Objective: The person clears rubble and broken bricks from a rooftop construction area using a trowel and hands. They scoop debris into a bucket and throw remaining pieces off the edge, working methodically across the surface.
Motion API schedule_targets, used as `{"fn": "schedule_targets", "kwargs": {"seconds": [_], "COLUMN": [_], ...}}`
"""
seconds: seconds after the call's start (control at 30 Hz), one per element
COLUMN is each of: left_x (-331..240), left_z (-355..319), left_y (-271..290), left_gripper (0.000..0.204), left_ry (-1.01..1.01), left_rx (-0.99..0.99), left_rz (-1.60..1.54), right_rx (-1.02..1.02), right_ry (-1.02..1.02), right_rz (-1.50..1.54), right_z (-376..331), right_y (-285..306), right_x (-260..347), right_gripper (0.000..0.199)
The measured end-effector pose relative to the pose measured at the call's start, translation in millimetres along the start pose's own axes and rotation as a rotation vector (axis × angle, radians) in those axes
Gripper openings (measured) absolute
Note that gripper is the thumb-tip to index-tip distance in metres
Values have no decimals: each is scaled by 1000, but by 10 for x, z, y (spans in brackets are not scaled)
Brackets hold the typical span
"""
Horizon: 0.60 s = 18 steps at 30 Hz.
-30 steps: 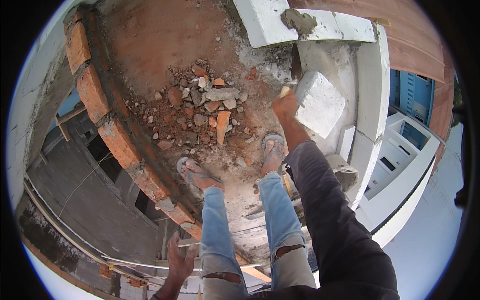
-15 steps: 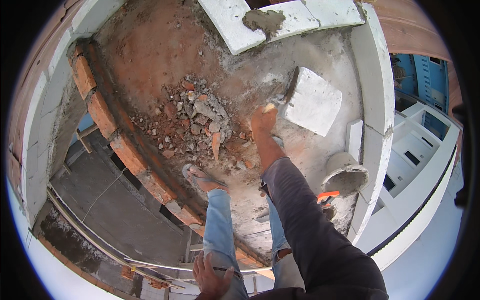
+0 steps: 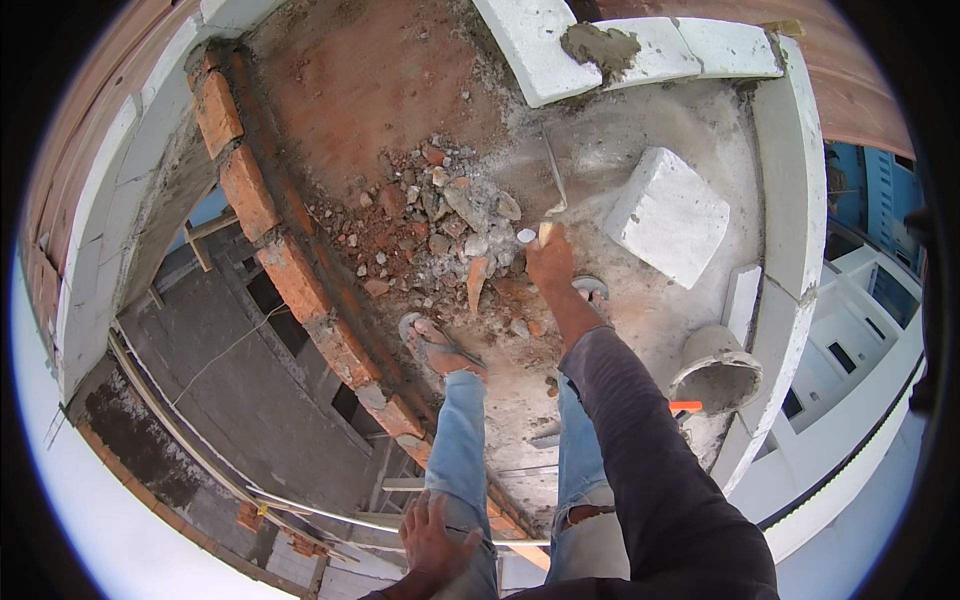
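My right hand (image 3: 552,266) grips the pale wooden handle of a trowel (image 3: 556,178). Its thin metal blade shows nearly edge-on above the dusty floor and points away from me. Just left of that hand lies a heap of broken brick and mortar rubble (image 3: 440,215). To its right sits a white block (image 3: 672,217), apart from the hand. My left hand (image 3: 436,540) rests on my bent left leg with its fingers spread, holding nothing.
A low brick course (image 3: 300,280) curves along the left, with a drop beyond it. White block walls (image 3: 787,190) bound the far and right sides; wet mortar (image 3: 600,52) sits on the far one. A mortar-caked bucket (image 3: 716,362) and an orange-handled tool (image 3: 686,407) are at right.
My view has shifted, so the scene sits farther right and lower. The trowel's blade has come into sight beyond my right hand, nearer the rubble. My left hand stays on my leg.
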<state>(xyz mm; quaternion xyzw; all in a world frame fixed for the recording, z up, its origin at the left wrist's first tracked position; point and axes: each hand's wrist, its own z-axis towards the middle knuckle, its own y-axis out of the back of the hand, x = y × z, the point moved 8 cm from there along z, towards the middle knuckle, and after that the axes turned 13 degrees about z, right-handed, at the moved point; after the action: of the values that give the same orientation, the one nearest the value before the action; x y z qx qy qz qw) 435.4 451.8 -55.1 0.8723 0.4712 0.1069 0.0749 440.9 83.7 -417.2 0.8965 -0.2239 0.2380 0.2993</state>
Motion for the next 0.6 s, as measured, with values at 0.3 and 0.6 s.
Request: {"fn": "schedule_targets", "kwargs": {"seconds": [0.3,0.6], "left_x": [163,-466], "left_z": [1086,3852], "left_y": [115,946], "left_gripper": [86,135], "left_ry": [-95,609], "left_rx": [-160,-134], "left_rz": [-579,-1668], "right_rx": [493,406], "right_ry": [403,-189], "right_rz": [-372,-39], "right_z": [-335,355], "right_y": [185,177], "right_x": [180,-289], "right_gripper": [39,28]}}
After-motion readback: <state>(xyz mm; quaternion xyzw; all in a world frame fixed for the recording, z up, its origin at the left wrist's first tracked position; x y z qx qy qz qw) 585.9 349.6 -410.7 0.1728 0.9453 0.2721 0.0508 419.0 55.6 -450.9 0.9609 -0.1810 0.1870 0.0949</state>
